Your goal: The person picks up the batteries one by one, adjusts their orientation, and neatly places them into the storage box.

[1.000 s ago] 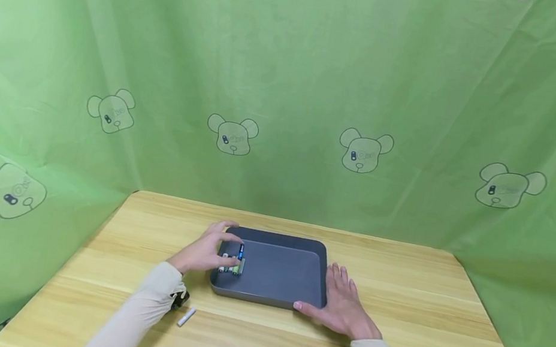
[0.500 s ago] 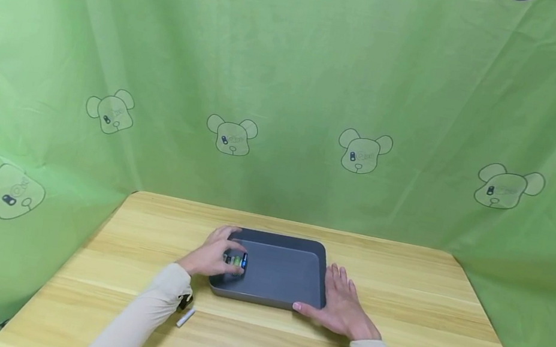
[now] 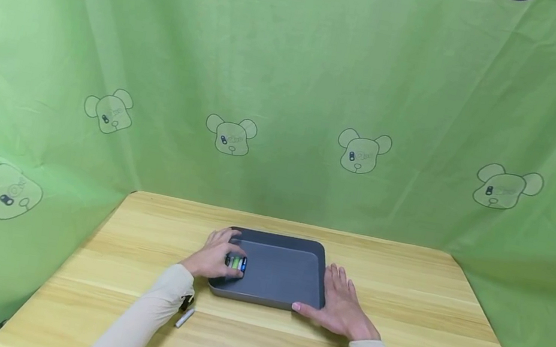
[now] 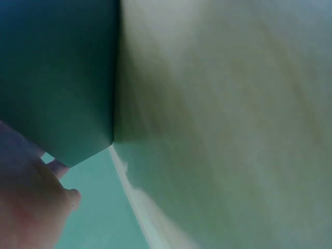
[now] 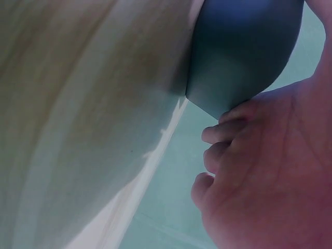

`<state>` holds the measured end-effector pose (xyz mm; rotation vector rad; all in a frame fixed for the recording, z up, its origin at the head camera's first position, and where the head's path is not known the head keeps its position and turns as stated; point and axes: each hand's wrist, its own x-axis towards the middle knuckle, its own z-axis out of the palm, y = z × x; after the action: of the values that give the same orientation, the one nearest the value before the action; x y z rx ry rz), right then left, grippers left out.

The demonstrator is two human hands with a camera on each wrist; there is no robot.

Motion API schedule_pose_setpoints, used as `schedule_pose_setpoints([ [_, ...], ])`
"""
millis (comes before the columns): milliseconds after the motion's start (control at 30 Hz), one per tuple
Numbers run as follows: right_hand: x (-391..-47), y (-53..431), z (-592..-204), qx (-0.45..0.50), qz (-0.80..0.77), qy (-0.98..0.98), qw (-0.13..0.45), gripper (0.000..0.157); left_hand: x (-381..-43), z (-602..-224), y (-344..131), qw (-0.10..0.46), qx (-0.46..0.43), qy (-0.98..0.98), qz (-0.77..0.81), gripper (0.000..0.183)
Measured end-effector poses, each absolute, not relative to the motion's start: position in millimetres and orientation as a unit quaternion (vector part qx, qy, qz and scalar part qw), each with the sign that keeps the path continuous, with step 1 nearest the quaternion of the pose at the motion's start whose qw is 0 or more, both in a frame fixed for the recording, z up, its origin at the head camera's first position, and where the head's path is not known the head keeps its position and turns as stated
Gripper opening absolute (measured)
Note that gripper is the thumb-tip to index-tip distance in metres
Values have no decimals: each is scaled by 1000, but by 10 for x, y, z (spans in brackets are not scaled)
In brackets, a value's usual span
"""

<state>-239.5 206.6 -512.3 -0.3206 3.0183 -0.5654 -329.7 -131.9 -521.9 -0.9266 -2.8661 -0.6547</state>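
A dark grey rectangular tray [image 3: 280,277] lies on the wooden table. Inside its left end, several small batteries [image 3: 235,262] sit side by side in a row, partly covered by my left hand [image 3: 209,260]. The left thumb and index finger pinch a black and blue battery [image 3: 244,266] by its two ends, at the right side of that row. The other left fingers reach over the tray's far left corner. My right hand [image 3: 342,310] rests against the tray's right wall with straight fingers, its thumb along the near right corner. Neither wrist view shows the batteries.
A small white cylinder [image 3: 184,317] lies on the table [image 3: 251,345] in front of the tray, beside the left wrist. Green curtains [image 3: 287,187] with bear faces hang behind the table and on both sides.
The left hand has brought the black and blue battery nearer, from behind the row to its right side. The right hand and the tray stay where they were.
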Motion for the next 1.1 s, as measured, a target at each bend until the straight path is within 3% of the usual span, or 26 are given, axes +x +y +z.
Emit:
schedule_pose_setpoints([
  [1100, -2407, 2064, -5129, -102, -186, 977, 30, 129, -3299, -5112, -1374, 16, -298, -933, -199, 55],
])
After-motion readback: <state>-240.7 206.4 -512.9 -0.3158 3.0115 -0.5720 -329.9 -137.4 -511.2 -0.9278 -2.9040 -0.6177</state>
